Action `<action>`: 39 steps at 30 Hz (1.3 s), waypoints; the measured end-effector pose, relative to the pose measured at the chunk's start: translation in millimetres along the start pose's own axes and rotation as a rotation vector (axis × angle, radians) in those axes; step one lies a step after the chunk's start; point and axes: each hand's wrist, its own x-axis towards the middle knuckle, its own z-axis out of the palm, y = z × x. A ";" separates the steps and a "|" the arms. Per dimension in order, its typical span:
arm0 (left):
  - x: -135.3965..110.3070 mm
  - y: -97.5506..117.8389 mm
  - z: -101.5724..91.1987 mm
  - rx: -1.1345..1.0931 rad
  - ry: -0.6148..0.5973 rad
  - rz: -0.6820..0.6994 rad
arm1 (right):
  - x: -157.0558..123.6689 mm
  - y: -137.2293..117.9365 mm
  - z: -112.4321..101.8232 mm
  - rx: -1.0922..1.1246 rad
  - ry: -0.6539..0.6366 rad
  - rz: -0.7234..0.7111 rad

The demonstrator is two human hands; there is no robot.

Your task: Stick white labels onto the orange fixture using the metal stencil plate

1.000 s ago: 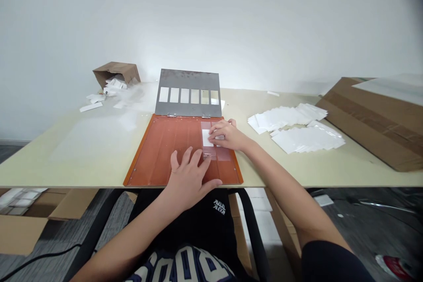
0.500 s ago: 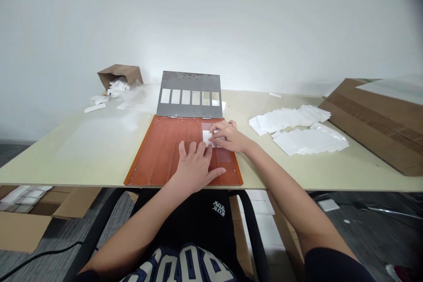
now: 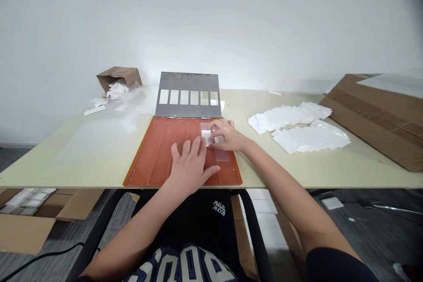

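Note:
An orange-red board (image 3: 158,154) with raised rims lies before me, hinged at its far edge to a grey metal plate (image 3: 188,80) with several rectangular windows. Near the board's right side, a small white card (image 3: 206,134) lies over a strip of clear film (image 3: 223,156). My right hand (image 3: 228,137) bends over the card, its thumb and fingers closed at the card's right part and partly covering it. My left hand (image 3: 188,164) is open, fingers spread low over the board, with its fingertips by the card's lower left edge.
Two fanned stacks of white film sleeves (image 3: 287,118) lie to the right, beside a large cardboard box (image 3: 373,116). At the back left, a small tipped carton (image 3: 120,72) spills white pieces. Clear film sheets (image 3: 95,134) cover part of the left tabletop.
My left hand has shifted slightly left. The fingers of my right hand have drawn closer together over the card. The camera view has moved a little.

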 end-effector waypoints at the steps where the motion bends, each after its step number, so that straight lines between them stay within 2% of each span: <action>1: -3.9 1.4 -1.7 0.007 -0.004 -0.001 | 0.1 0.0 0.0 0.001 -0.001 0.002; 6: -10.8 6.7 0.8 -0.047 -0.027 0.072 | 0.9 1.3 0.8 0.009 0.000 0.011; 11: -3.1 7.3 12.4 -0.081 -0.007 0.059 | 0.8 2.4 1.3 0.029 -0.007 0.018; 16: 3.1 6.6 12.1 -0.110 -0.032 0.033 | 0.9 1.8 2.3 0.066 0.000 0.036; 25: 10.9 8.6 8.7 -0.160 -0.031 0.026 | 7.1 14.3 13.7 0.010 0.182 0.056; 39: 7.5 11.8 6.5 -0.123 -0.048 0.021 | 4.4 3.8 11.7 -0.196 0.113 0.013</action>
